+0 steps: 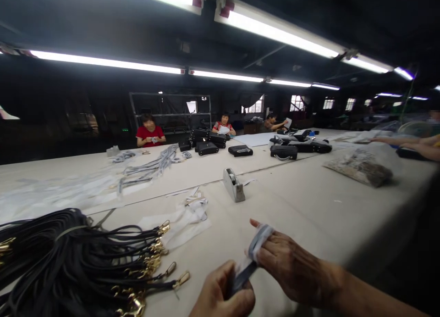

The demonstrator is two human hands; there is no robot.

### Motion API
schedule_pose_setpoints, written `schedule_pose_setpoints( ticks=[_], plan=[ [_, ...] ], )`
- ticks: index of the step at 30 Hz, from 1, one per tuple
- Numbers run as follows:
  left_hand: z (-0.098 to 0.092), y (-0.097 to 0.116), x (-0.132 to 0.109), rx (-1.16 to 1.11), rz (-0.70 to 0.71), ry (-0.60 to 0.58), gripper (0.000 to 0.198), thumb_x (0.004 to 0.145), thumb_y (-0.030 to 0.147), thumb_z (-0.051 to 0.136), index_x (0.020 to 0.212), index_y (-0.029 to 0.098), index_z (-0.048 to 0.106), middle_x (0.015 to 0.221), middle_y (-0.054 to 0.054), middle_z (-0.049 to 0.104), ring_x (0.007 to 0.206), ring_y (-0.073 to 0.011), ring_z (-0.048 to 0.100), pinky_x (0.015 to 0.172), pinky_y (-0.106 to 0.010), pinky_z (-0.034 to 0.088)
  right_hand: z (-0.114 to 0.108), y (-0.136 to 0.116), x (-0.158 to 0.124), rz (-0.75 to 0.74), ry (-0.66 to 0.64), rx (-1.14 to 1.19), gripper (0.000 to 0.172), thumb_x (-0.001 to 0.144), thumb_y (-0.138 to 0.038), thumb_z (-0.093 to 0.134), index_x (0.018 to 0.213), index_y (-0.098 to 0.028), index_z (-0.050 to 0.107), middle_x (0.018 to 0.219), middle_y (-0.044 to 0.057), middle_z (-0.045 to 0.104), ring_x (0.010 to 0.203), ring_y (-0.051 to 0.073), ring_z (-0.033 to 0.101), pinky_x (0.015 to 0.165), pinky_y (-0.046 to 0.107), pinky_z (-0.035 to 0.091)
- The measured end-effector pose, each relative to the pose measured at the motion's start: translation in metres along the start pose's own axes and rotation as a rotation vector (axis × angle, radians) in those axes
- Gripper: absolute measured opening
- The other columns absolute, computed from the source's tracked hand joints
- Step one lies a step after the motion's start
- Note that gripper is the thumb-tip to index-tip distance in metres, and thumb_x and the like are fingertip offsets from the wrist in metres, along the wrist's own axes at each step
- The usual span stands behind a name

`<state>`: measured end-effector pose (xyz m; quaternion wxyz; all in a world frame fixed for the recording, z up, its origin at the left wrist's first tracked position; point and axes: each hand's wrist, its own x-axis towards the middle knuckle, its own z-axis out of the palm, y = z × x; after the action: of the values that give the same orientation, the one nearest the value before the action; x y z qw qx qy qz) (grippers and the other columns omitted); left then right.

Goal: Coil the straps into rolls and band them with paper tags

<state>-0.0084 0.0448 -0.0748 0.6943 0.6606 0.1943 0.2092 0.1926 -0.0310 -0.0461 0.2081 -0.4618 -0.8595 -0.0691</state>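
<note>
At the bottom of the view, my left hand [222,295] and my right hand [288,264] both grip a dark strap wrapped in thin clear plastic [252,257]. My left hand pinches its lower end. The fingers of my right hand close round its upper part, where the plastic curls over them. A big pile of black straps with gold clasps [79,266] lies just left of my hands on the pale worktable [309,207].
A grey tape dispenser [234,185] stands ahead of my hands, with white paper scraps [187,216] to its left. Farther off are grey straps [151,168], black bags [240,150] and a clear bag of parts [360,166]. Other people sit along the far side, and another person's arm [421,147] shows at right.
</note>
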Motion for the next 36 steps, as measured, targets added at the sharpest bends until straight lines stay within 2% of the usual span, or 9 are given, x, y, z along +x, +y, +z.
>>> schedule_pose_setpoints(
  ticks=[5,9,12,16,20,24,27,31,36],
  plan=[
    [-0.018,0.008,0.013,0.483,0.09,0.145,0.009,0.076,0.022,0.067,0.075,0.018,0.059,0.061,0.005,0.049,0.059,-0.0119,0.042,0.056,-0.023,0.028,0.002,-0.024,-0.018,0.399,-0.248,0.114,0.013,0.086,-0.018,0.05,0.094,-0.014,0.06,0.09,0.01,0.063,0.086,0.025,0.059,0.089,0.05,0.049],
    [-0.014,0.002,0.034,0.165,0.099,-0.081,0.027,0.078,0.039,0.07,0.069,0.015,0.06,0.061,0.004,0.048,0.059,-0.011,0.038,0.056,-0.023,0.028,-0.015,-0.035,-0.019,0.772,-0.367,0.986,0.032,0.095,-0.039,0.042,0.087,-0.014,0.06,0.061,0.0,0.053,0.057,0.014,0.053,0.062,0.03,0.051],
    [0.005,0.005,0.043,-0.148,0.114,-0.225,0.035,0.083,0.048,0.065,0.071,0.015,0.06,0.065,0.002,0.05,0.064,-0.0122,0.042,0.064,-0.024,0.033,-0.027,-0.039,-0.01,0.823,-0.085,1.616,0.041,0.092,-0.051,0.049,0.085,-0.012,0.06,0.054,-0.004,0.046,0.045,0.009,0.046,0.054,0.025,0.05],
    [0.041,0.003,0.054,-0.42,0.078,-0.234,0.039,0.089,0.046,0.058,0.067,0.014,0.06,0.061,0.0,0.053,0.059,-0.0114,0.046,0.061,-0.024,0.035,-0.046,-0.04,0.009,0.695,0.315,1.819,0.035,0.094,-0.041,0.053,0.093,-0.009,0.065,0.063,0.0,0.055,0.057,0.011,0.056,0.066,0.028,0.054],
    [0.069,-0.008,0.063,-0.533,0.155,0.057,0.038,0.081,0.053,0.066,0.085,0.016,0.058,0.068,0.001,0.057,0.055,-0.0105,0.051,0.056,-0.022,0.037,-0.064,-0.032,0.029,0.63,0.569,1.692,0.029,0.092,-0.037,0.057,0.108,-0.013,0.065,0.082,0.004,0.064,0.083,0.016,0.064,0.091,0.035,0.051],
    [0.076,-0.009,0.055,-0.376,0.179,0.059,0.053,0.079,0.067,0.06,0.098,0.018,0.057,0.064,0.004,0.054,0.041,-0.006,0.037,0.041,-0.02,0.025,-0.062,-0.017,0.04,0.549,0.719,1.259,0.028,0.093,-0.042,0.056,0.105,-0.018,0.062,0.088,0.003,0.065,0.1,0.02,0.062,0.107,0.042,0.038],
    [0.063,-0.005,0.052,-0.328,0.133,-0.029,0.051,0.077,0.066,0.063,0.091,0.017,0.06,0.053,0.007,0.046,0.04,-0.0052,0.028,0.042,-0.02,0.019,-0.051,-0.006,0.035,0.461,0.531,0.77,0.026,0.098,-0.04,0.046,0.101,-0.018,0.061,0.097,0.007,0.066,0.113,0.023,0.056,0.103,0.039,0.04],
    [0.033,-0.005,0.056,-0.46,0.087,-0.15,0.051,0.07,0.062,0.073,0.073,0.011,0.065,0.065,-0.001,0.056,0.056,-0.0078,0.045,0.058,-0.021,0.034,-0.042,0.003,0.023,0.204,0.172,0.228,0.016,0.096,-0.023,0.042,0.099,-0.017,0.056,0.089,0.009,0.064,0.082,0.02,0.061,0.084,0.036,0.049],
    [0.002,-0.002,0.052,-0.389,-0.022,-0.21,0.053,0.072,0.058,0.073,0.096,0.012,0.064,0.058,0.002,0.054,0.051,-0.0084,0.043,0.052,-0.021,0.028,-0.042,0.004,0.01,0.15,-0.18,-0.173,0.008,0.086,-0.016,0.051,0.092,-0.018,0.055,0.085,0.007,0.063,0.078,0.023,0.057,0.077,0.037,0.047]
  ],
)
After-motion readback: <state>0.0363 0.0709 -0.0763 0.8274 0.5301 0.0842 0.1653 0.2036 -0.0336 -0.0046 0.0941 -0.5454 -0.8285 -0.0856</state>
